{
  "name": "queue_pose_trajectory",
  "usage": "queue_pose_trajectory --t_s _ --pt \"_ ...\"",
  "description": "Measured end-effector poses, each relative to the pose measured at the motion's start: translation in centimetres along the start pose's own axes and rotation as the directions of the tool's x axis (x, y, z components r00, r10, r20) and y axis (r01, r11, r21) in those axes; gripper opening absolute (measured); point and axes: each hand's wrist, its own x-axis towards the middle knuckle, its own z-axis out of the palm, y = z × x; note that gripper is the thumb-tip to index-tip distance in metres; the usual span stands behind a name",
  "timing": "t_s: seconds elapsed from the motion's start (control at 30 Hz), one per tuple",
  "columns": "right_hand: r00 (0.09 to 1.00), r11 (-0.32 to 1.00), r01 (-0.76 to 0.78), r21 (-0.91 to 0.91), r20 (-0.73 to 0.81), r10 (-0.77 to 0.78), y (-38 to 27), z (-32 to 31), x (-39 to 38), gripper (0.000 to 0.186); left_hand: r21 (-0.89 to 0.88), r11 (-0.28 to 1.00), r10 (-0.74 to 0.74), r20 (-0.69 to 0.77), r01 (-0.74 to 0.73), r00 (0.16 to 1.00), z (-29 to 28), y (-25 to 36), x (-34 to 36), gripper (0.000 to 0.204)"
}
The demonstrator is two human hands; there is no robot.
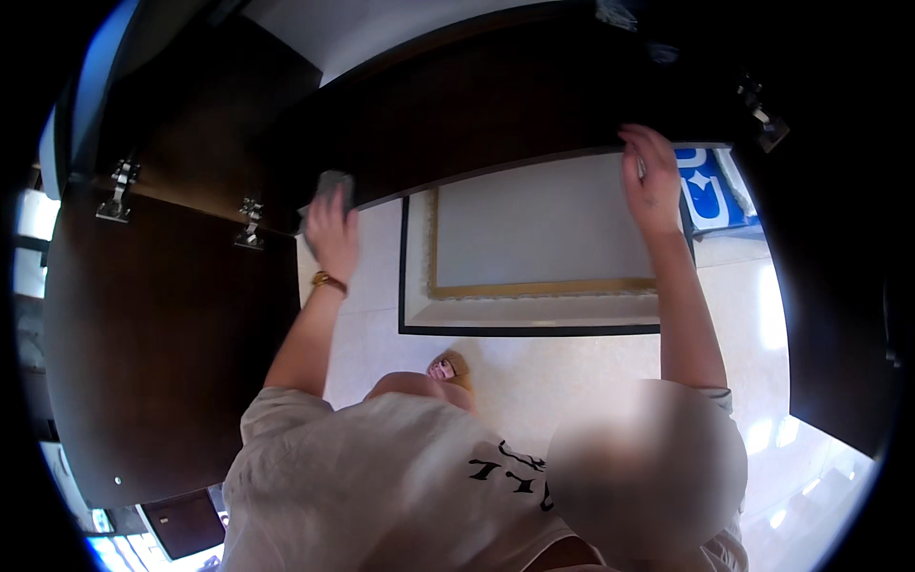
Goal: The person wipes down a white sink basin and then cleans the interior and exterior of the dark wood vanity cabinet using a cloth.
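Observation:
My left hand [332, 229], with a watch on its wrist, holds a grey cloth [335, 187] under its fingers. It presses the cloth to the left end of a dark wooden board [477, 114], by the board's front edge. My right hand [653, 176] is at the right part of the same edge. Its fingers are bent and apart from the thumb, with nothing seen between them. Whether its fingertips touch the board, I cannot tell.
Dark cabinet doors stand open at the left [172, 353] and right [839, 286], with metal hinges [119, 191]. Below are a pale tiled floor [534, 381] with a dark-and-gold border, a blue and white package [707, 191] and a foot in a tan slipper [461, 370].

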Motion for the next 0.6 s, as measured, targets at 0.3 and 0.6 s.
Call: queue_pose_trajectory --t_s 0.3,0.6 --pt "0.996 0.997 0.078 -0.028 -0.041 -0.079 0.9 1.1 -0.4 0.016 -0.434 0.819 0.318 -0.203 -0.376 0.926 -2.8 30.5 10.0 0.050" --pt "0.995 0.990 0.099 -0.101 0.022 -0.098 1.5 0.8 -1.0 0.023 -0.398 0.823 0.405 -0.088 -0.405 0.910 -2.7 20.3 8.5 0.044"
